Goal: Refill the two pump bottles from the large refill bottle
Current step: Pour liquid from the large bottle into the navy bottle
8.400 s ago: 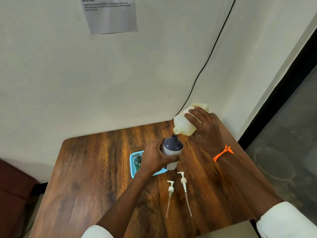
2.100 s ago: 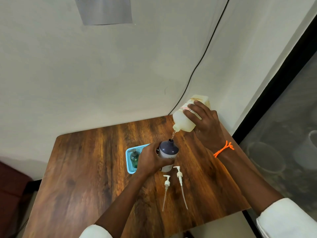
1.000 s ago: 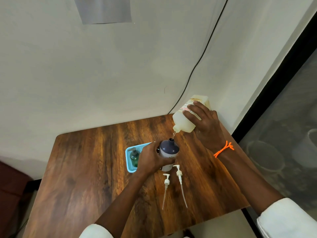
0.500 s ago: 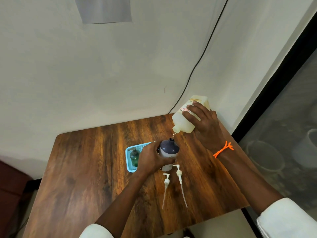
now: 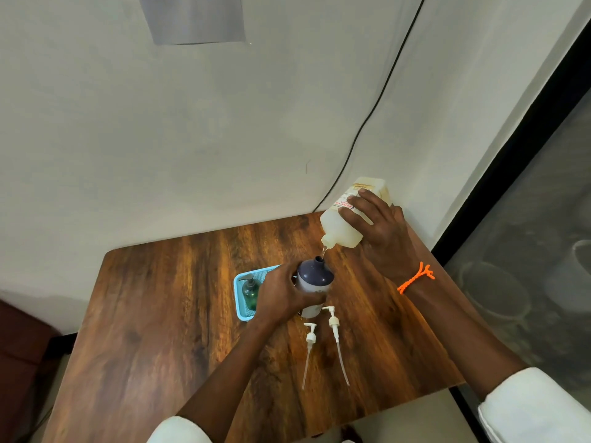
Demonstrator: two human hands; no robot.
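Observation:
My right hand (image 5: 380,231) grips the large pale-yellow refill bottle (image 5: 340,228), tilted spout-down over the table. A thin stream of liquid runs from its spout into the open neck of a white pump bottle with a dark blue shoulder (image 5: 315,276). My left hand (image 5: 281,294) wraps around that bottle's body and holds it upright on the table. A small green pump bottle (image 5: 250,292) with its pump on stands in a light-blue tray (image 5: 238,284) to the left. Two white pump heads with long tubes (image 5: 309,342) (image 5: 334,327) lie on the wood in front.
The wooden table (image 5: 153,314) stands in a corner against a pale wall. A black cable (image 5: 377,100) runs down the wall behind the refill bottle. A paper sheet (image 5: 195,17) hangs high on the wall. A dark-framed glass panel (image 5: 527,219) is at the right.
Both hands hold nearly the same pose as half a second and one second ago. Since 8.4 s ago the refill bottle's spout has lifted clear of the pump bottle's neck.

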